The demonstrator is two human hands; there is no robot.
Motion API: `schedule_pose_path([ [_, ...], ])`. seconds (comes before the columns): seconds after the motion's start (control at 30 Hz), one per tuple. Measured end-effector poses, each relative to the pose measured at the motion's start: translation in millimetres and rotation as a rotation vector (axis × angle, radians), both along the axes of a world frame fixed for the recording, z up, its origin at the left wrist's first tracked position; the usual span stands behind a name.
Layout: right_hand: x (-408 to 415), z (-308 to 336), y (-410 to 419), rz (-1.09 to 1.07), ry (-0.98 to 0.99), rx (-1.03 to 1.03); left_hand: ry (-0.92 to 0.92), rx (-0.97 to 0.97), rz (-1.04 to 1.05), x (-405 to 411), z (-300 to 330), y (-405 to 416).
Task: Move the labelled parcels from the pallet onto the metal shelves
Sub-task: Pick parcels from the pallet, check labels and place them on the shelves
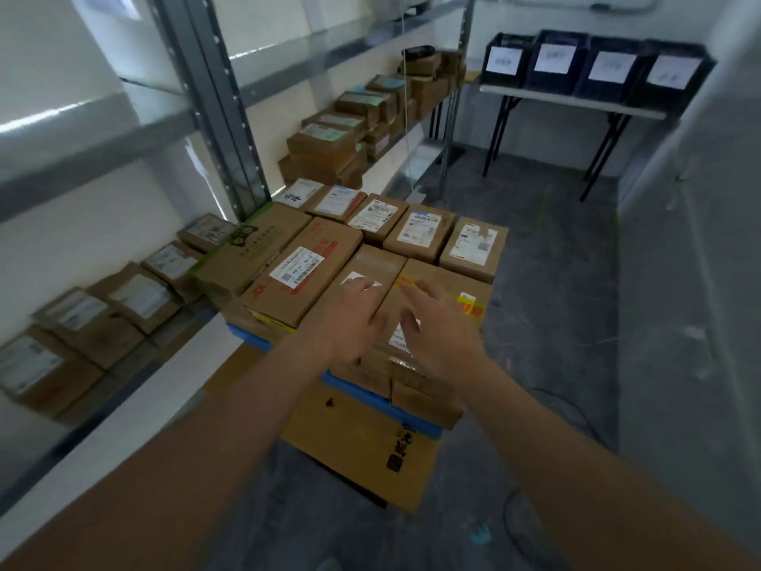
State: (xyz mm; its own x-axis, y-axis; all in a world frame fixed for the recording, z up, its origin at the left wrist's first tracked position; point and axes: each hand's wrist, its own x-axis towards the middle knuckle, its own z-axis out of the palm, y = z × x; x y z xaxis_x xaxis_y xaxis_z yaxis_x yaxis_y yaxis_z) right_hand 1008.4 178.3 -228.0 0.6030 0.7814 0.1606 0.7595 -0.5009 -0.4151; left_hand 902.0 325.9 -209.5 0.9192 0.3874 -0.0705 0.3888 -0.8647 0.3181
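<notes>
On the blue pallet (383,399), centre: labelled parcels (420,232), close-packed. Left hand (350,313) and right hand (438,327) spread above near parcels, each grip open, seemingly not touching. Metal shelves (214,113), left: more parcels.

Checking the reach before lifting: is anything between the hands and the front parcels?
Nothing visible. The left hand and right hand hover open directly above the front parcels on the pallet, with no other thing between them.
</notes>
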Motion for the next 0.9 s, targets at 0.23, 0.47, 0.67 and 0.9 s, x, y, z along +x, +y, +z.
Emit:
schedule_pose_path([
  [0.23, -24, 25, 26, 0.106, -0.016, -0.022, -0.080, 0.020, 0.141, -43, 18, 7],
  [0.47, -63, 45, 58, 0.229, -0.036, 0.001, -0.101, 0.027, 0.229, -98, 30, 27],
  [0.67, -106, 45, 105, 0.327, -0.039, -0.046, -0.092, 0.047, 0.317, -158, 34, 60],
  [0.9, -174, 34, 167, 0.466, 0.002, -0.022, -0.075, 0.054, 0.413, -239, 20, 106],
])
